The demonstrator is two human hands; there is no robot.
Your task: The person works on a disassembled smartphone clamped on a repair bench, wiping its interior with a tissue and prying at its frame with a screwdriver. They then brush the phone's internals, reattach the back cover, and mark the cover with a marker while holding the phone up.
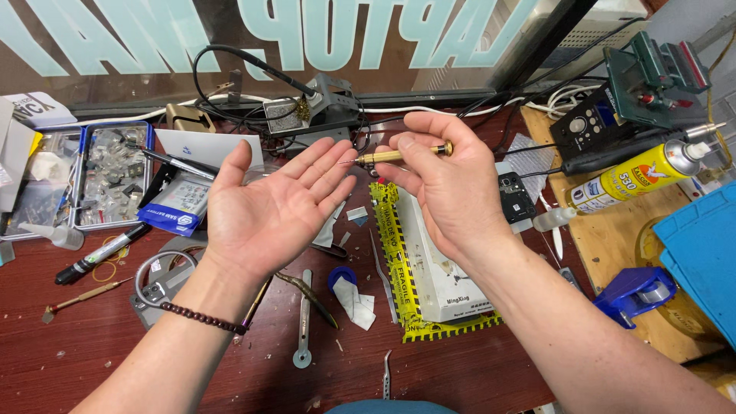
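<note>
Head view, surroundings: white box (pixel 441 268) wrapped in yellow tape directly beneath the hands; tweezers (pixel 381 272) and a flat metal pry tool (pixel 304 318) on the red tabletop (pixel 84 345); yellow spray can (pixel 640 176) far right; clear parts tray (pixel 115 172) far left; soldering station (pixel 326 103) behind.
In the way: nothing between the two hands.
Brass tool (pixel 399 156): held above the tabletop, over the box's top end.
Long axis: near horizontal, fine tip pointing left toward the left fingers, knurled end right.
Right hand (pixel 448 180): pinching the brass tool between thumb and fingers.
Left hand (pixel 272 203): palm up, spread flat, holding nothing, fingertips just beside the tip.
</note>
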